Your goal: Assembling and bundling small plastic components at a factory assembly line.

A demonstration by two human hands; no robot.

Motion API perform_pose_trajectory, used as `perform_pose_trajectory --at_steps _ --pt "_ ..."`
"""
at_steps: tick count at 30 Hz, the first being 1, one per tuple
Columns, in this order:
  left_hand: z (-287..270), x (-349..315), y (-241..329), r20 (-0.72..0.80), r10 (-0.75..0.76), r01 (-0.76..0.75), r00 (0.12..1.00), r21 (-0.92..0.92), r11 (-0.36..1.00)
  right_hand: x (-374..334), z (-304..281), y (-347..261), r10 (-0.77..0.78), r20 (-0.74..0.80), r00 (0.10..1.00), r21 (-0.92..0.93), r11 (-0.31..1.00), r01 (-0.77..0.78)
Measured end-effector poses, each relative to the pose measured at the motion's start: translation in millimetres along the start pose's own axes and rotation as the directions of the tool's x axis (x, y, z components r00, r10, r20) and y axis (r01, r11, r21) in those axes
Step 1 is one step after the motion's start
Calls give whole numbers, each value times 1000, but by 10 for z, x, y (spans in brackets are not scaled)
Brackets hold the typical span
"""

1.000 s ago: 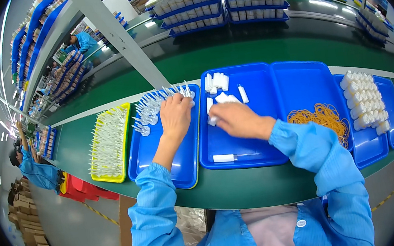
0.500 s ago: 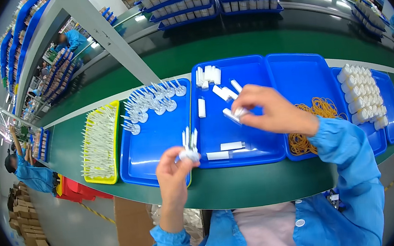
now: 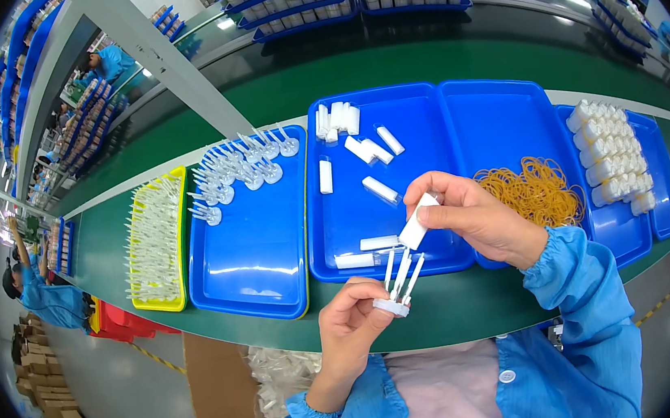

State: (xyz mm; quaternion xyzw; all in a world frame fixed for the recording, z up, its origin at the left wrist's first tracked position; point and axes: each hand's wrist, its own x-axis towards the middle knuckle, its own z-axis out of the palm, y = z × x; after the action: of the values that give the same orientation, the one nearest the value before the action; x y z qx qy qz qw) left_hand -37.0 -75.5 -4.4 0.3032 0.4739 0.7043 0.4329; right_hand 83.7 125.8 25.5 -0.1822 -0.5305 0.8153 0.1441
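Between the thumb and fingers of my left hand (image 3: pixel 349 328) is a round whitish base with upright prongs (image 3: pixel 392 308), tilted a little to the right. My right hand (image 3: pixel 478 214) pinches a white rectangular piece (image 3: pixel 416 228) just above it. The lower end of that piece is at the prong tips; whether they touch, I cannot tell. Behind my hands, a blue tray (image 3: pixel 419 151) contains several similar white pieces (image 3: pixel 382 188) with clear ends. On the left, another blue tray (image 3: pixel 249 246) has clear pronged bases (image 3: pixel 248 173) grouped at its back.
At the far left stands a yellow tray (image 3: pixel 156 236) full of thin white sticks. Tan rubber bands (image 3: pixel 529 193) lie in a blue tray (image 3: pixel 496 110) to the right. Beyond it are stacked white banded bundles (image 3: pixel 611 151). A grey post (image 3: pixel 173 63) rises behind the trays.
My right hand has lifted a white piece out of the middle tray and come nearer to me. My left hand has moved right and down with the pronged base, so both hands are close together.
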Motion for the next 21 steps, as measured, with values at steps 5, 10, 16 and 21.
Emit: perform_pose_trajectory --at_steps 5,10,16,21 --pt "-33 2 -33 19 1 -1 1000 2 1000 33 -42 -1 56 30 998 13 998 -56" --pt "-27 19 -41 31 -3 3 1000 3 1000 32 -80 5 95 40 995 36 995 -96" --pt "-15 51 -15 46 -26 24 999 29 999 14 -57 -9 99 38 994 31 994 -100" --pt "-115 34 -39 142 20 -25 990 32 999 6 -105 -20 107 85 991 -90 991 -99"
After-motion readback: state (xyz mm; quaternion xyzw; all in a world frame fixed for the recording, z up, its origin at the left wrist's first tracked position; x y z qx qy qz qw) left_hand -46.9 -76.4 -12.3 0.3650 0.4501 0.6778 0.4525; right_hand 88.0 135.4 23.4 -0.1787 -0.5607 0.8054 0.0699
